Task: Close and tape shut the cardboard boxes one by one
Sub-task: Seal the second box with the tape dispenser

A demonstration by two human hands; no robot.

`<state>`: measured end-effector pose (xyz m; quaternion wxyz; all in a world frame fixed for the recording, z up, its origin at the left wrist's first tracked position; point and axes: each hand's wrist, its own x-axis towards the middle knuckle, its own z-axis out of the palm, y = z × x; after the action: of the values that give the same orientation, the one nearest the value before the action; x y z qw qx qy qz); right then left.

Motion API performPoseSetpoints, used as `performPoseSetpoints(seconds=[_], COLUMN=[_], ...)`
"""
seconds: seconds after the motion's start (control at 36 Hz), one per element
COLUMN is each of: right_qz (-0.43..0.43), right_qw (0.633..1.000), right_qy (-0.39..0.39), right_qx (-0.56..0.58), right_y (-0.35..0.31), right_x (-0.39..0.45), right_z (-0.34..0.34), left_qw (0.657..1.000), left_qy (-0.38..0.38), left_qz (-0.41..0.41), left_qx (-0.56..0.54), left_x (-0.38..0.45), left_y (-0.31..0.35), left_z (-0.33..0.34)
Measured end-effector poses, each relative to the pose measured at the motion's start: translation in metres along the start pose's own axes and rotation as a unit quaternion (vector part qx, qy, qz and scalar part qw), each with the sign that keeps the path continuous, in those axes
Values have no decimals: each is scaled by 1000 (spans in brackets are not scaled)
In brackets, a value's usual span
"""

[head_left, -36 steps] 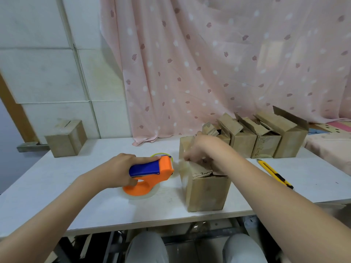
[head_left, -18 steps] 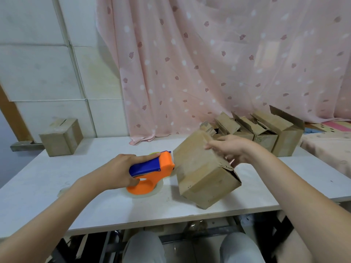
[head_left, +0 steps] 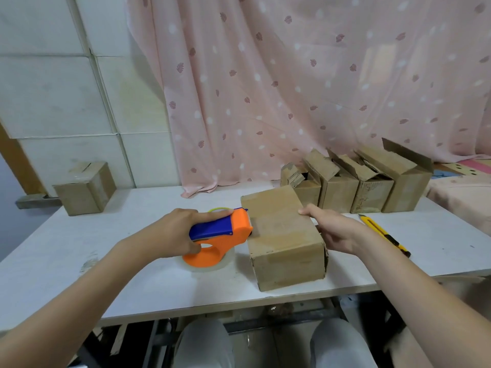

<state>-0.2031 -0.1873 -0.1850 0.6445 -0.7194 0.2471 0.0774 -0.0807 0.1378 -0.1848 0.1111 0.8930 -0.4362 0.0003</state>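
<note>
Head view, single entry.

Cardboard box in hand: one, lying on the white worktop near its front edge, a plain face turned up. It is steadied at its right side by the right hand, thumb on the top edge and fingers curled down the right end, where the flaps appear to lie. Judged light and probably empty; walls stiff enough to hold but easily dented, edges worn. It is best held at the corners and along the folded edges, not at mid-panel, which would cave under the pressure of taping.

Tape dispenser: one, orange with a blue handle, its roll resting on the worktop and its toothed nose just touching the box's left face. The handle is gripped by the left hand, fingers wrapped round it, forefinger laid along the top.

Open boxes: four counted, in a row at the back right against the curtain, flaps up, not yet taped.

Closed box: one, far left by the tiled wall, apparently finished.

Utility knife: one, yellow, lying on the worktop just right of the right wrist.
</note>
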Motion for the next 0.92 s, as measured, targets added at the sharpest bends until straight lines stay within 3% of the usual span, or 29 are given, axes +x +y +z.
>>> performPoseSetpoints(seconds=[0.08,0.14,0.22,0.28,0.36,0.42,0.64,0.92], right_qz=[-21,-78,-233,-317,-307,-294,-299,-296], right_qw=[997,977,865,806,773,738,776,778], right_qy=[26,78,161,128,46,38,65,67], right_qx=[-70,-182,-414,-483,-553,-606,-552,-550], right_y=[-2,-4,-6,-10,-10,-2,11,13], right_x=[0,-2,-11,-23,-32,-25,-15,-16], right_z=[5,11,26,42,64,69,68,67], left_qw=[1000,1000,1000,1000,1000,1000,1000,1000], left_qy=[3,2,0,-1,-6,-11,-21,-18], left_qz=[2,6,5,4,1,0,-7,13], left_qx=[0,1,-2,2,-3,-4,-6,16], left_x=[1,2,4,4,4,3,0,-3], left_y=[0,2,4,5,6,5,6,6], left_z=[1,1,1,0,-1,-1,-3,-15])
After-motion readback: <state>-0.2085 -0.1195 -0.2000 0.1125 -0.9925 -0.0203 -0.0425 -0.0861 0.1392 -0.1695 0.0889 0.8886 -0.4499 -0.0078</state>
